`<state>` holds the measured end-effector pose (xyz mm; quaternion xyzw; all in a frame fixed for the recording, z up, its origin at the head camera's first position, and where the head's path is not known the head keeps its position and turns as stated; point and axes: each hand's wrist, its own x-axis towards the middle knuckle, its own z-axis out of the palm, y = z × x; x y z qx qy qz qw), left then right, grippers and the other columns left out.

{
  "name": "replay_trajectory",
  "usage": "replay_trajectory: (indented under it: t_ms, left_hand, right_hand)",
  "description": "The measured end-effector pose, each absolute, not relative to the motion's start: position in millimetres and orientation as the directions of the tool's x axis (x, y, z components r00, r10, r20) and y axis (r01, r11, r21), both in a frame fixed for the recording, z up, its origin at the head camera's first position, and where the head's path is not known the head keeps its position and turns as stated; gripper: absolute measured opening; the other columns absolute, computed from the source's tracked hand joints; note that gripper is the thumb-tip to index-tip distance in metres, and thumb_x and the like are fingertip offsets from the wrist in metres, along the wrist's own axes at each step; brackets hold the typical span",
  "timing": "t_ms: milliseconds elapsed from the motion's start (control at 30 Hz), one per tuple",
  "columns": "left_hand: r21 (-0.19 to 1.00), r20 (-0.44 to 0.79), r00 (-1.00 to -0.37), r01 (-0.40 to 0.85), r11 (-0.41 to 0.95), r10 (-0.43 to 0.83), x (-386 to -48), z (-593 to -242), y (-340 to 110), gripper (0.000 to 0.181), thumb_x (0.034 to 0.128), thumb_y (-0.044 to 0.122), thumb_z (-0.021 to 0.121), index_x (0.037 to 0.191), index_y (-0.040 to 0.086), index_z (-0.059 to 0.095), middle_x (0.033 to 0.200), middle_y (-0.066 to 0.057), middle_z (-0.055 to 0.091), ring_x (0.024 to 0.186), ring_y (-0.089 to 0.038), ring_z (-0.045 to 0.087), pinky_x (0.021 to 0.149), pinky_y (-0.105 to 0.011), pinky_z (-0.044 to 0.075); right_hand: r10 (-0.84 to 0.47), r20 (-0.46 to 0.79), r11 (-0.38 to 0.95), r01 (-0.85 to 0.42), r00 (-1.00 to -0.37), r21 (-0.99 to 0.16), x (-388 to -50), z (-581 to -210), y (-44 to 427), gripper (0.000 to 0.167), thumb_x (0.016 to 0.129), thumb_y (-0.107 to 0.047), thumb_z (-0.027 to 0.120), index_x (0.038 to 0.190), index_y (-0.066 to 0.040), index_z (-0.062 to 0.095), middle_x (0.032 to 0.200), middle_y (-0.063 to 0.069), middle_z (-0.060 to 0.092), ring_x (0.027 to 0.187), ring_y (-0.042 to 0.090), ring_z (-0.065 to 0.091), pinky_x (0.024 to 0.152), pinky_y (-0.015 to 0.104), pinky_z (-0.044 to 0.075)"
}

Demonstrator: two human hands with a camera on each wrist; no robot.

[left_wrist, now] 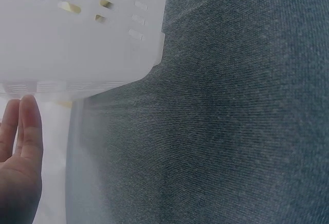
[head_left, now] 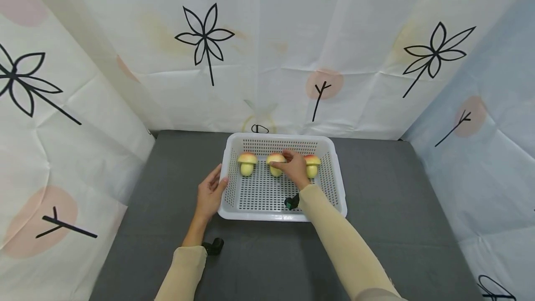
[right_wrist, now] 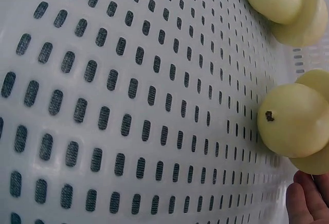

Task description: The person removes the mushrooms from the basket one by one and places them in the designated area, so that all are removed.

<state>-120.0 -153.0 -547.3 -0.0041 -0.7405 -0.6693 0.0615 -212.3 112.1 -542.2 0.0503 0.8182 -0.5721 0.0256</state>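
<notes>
A white perforated plastic basket holds three toy mushrooms with yellow stems and orange-tinged caps. My right hand reaches inside and pinches the middle mushroom by its cap. To its left stands another mushroom, and the right one is partly behind the hand. In the right wrist view, fingertips sit against the cap of the nearer mushroom. My left hand holds the basket's left rim, thumb over it; in the left wrist view its fingers touch the rim from outside.
The basket stands on a dark grey cloth-covered table. White patterned curtains hang behind it and on both sides. Each wrist wears a small black camera mount, such as the left mount.
</notes>
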Motion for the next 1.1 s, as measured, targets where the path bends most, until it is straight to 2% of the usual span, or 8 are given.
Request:
replay_trajectory:
  t_ms: [433, 733, 1100]
  left_hand:
    - [0.987, 0.114, -0.988, 0.100, 0.122, -0.107, -121, -549, -151, 0.053, 0.1027, 0.008, 0.061, 0.151, -0.004, 0.043, 0.132, -0.028, 0.060, 0.114, -0.046, 0.063, 0.085, -0.053, 0.056]
    - [0.989, 0.110, -0.989, 0.098, 0.112, -0.102, -121, -548, -150, 0.053, 0.1030, 0.009, 0.061, 0.152, -0.001, 0.044, 0.133, -0.027, 0.060, 0.116, -0.044, 0.062, 0.087, -0.055, 0.054]
    - [0.991, 0.096, -0.989, 0.085, 0.101, -0.109, -120, -547, -150, 0.052, 0.1035, 0.011, 0.061, 0.152, 0.001, 0.045, 0.132, -0.027, 0.061, 0.114, -0.049, 0.061, 0.085, -0.051, 0.057]
  right_hand:
    - [0.015, -0.103, 0.362, 0.102, -0.995, -0.927, -212, -547, 110, 0.076, 0.078, -0.022, 0.091, 0.140, 0.004, 0.057, 0.136, 0.020, 0.061, 0.118, 0.033, 0.060, 0.096, 0.042, 0.052]
    - [0.003, -0.108, 0.331, 0.103, -0.994, -0.938, -212, -547, 112, 0.074, 0.080, -0.020, 0.089, 0.141, 0.004, 0.056, 0.136, 0.021, 0.061, 0.116, 0.033, 0.062, 0.093, 0.042, 0.054]
    - [-0.014, -0.122, 0.304, 0.112, -0.992, -0.946, -212, -533, 114, 0.075, 0.080, -0.022, 0.089, 0.142, 0.002, 0.055, 0.138, 0.018, 0.061, 0.123, 0.031, 0.060, 0.099, 0.040, 0.052]
